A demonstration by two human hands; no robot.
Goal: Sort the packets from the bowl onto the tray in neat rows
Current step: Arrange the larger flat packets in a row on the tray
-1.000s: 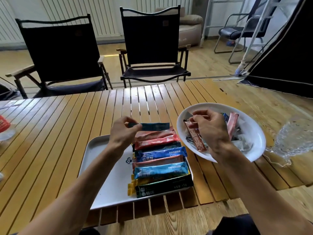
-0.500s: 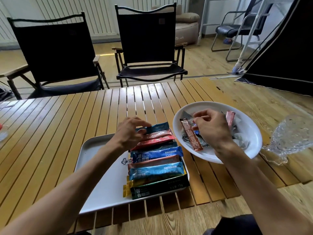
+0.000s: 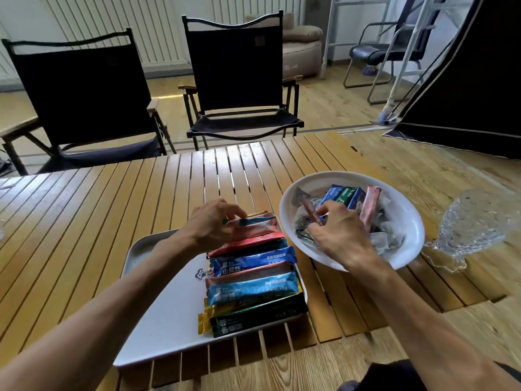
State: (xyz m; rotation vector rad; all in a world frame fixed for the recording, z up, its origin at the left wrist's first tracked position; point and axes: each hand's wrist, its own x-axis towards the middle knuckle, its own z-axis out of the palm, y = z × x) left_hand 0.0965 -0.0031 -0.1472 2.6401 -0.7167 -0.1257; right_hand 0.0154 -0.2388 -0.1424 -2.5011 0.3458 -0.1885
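**First:** Since the tray sits at the near edge of the table, what's lying on it?

**Second:** A row of packets, side by side along its right half. There's a dark green one nearest, then yellow, blue and red ones going back.

**First:** And the hands?

**Second:** The left hand is at the far end of that row. Its fingers are curled and pinch the left end of a teal packet that lies on the tray. The right hand is down in the bowl, just right of the tray. Its thumb and fingertips pinch a brown packet that sticks up from the heap.

**First:** More in the bowl?

**Second:** Plenty: blue, green, pink and some clear ones, piled loose. A glass dish stands to the right of the bowl. Beyond the table, two black chairs face this way.
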